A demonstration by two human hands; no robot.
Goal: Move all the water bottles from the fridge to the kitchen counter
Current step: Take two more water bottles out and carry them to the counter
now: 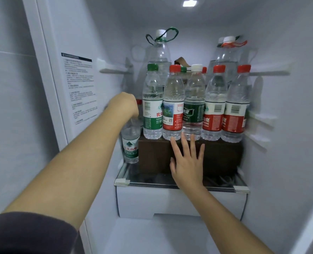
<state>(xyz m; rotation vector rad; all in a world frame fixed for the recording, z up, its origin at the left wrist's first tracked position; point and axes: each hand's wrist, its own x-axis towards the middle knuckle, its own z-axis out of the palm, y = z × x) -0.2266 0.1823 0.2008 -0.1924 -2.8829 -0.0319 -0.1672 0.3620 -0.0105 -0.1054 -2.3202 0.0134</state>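
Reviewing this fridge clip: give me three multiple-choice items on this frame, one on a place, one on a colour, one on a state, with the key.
1. Where do the front-row bottles stand?
A. On a dark brown box
B. In a door rack
C. In the drawer

2. What colour is the cap of the leftmost front-row bottle?
A. Red
B. Green
C. White

3. What is the right hand doing?
A. Gripping a bottle
B. Spread open, holding nothing
C. Out of view

Key:
1 A: the row sits on the brown box on the glass shelf.
2 B: the green-capped bottle shows it.
3 B: the right hand has its fingers fanned before the box, while the left hand closes over the low bottle.
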